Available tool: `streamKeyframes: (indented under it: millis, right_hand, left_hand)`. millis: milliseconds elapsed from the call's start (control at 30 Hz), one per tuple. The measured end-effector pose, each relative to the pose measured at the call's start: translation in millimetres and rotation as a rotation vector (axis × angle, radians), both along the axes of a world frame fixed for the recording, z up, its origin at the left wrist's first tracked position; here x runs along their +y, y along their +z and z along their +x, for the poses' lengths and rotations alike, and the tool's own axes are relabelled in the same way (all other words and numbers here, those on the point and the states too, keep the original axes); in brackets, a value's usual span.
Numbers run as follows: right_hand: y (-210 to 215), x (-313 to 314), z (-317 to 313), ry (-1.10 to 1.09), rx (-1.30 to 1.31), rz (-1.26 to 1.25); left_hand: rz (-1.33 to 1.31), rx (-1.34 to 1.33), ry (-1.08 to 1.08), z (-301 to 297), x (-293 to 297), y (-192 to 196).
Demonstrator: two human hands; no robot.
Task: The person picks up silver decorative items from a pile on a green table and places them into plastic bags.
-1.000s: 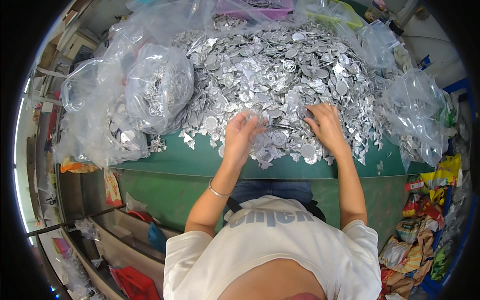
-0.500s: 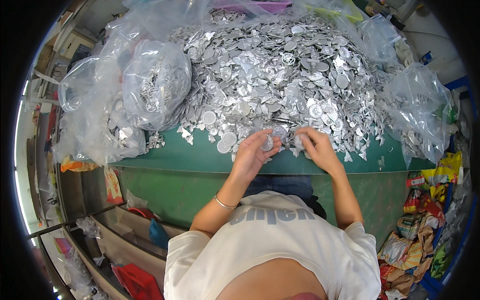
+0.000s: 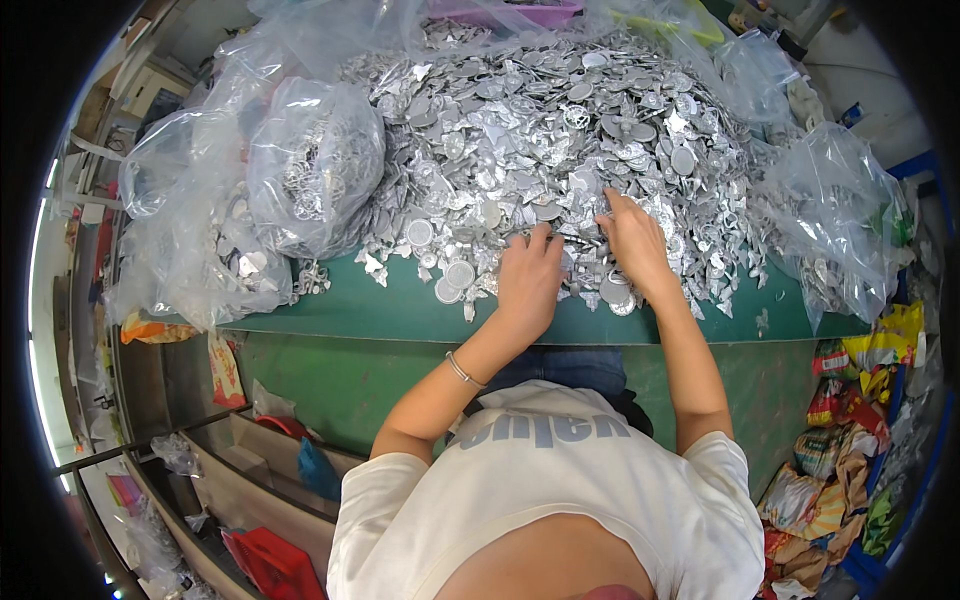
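Green worktop [image 3: 400, 315] heaped with silver metal discs [image 3: 560, 130], clear bags [image 3: 310, 160] alongside. Left hand [image 3: 528, 280] and right hand [image 3: 632, 240] lying flat, fingers spread, pressing into the pile's near edge; loose discs possibly sliding off.

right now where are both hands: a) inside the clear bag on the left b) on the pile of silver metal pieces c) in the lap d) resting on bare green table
b: the left hand and right hand both lie on the near edge of the silver pile, apart from the clear bag and above the bare table strip.
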State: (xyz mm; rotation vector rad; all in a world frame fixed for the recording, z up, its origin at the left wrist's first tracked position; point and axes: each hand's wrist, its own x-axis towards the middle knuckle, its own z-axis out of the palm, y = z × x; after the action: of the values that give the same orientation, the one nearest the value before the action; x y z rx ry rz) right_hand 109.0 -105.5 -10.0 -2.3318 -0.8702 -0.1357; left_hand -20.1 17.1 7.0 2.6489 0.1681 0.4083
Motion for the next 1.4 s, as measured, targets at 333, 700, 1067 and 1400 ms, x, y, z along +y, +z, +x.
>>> streamKeyframes:
  millis: [333,700,1067,1400]
  right_hand:
    - [5.8,-5.2,5.5,0.062,0.004,0.124]
    - [11.1,-52.9,21.0,-0.014,0.975,1.001]
    - [26.3,-36.3,24.6,0.065,0.589,0.395]
    - [24.6,-20.9,6.3,-0.072,0.007,-0.35]
  left_hand:
    - [-0.057,-0.145,-0.07,-1.8,9.3,-19.7]
    - [-2.253,0.155,0.004,-32.4,17.4,-0.3]
    - [-2.069,0.17,0.056,-41.8,11.0,-22.9]
    - [-2.086,0.153,0.205,-50.5,9.1,-13.5]
